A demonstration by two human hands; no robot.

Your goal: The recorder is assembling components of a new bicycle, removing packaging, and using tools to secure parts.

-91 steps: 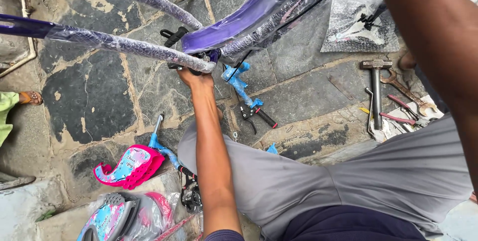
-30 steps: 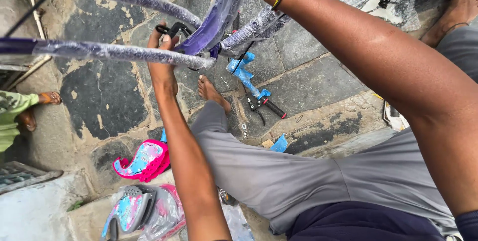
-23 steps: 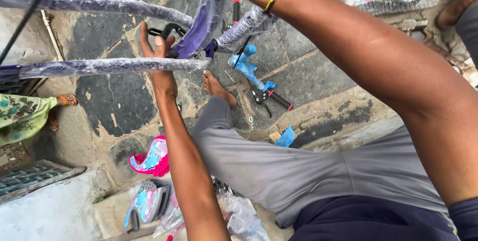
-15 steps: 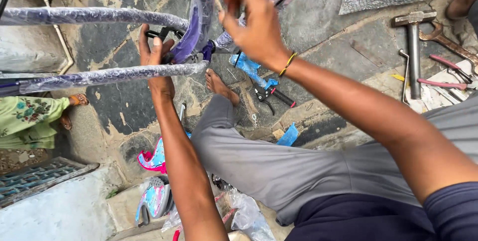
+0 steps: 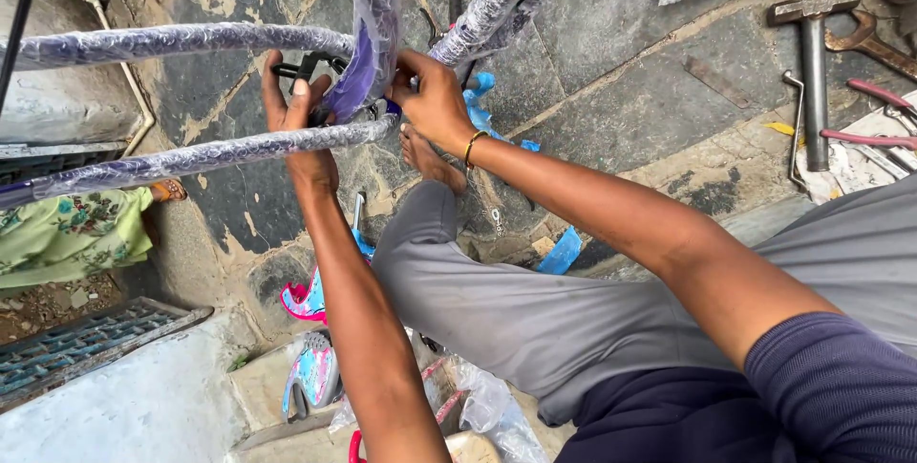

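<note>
A purple bicycle frame (image 5: 191, 152), its tubes wrapped in clear protective film, hangs over the stone floor (image 5: 611, 81) just above the person's bent knee, close enough for both hands to meet at the tube junction. The left hand (image 5: 301, 129) is clenched around the lower tube, thumb up, apparently steadying the frame. The right hand (image 5: 435, 100) pinches at the joint beside it, fingers closed on a small part I cannot make out. A hammer (image 5: 812, 62), a spanner (image 5: 869, 43) and pliers (image 5: 879, 114) lie on the floor to the right, within reach.
</note>
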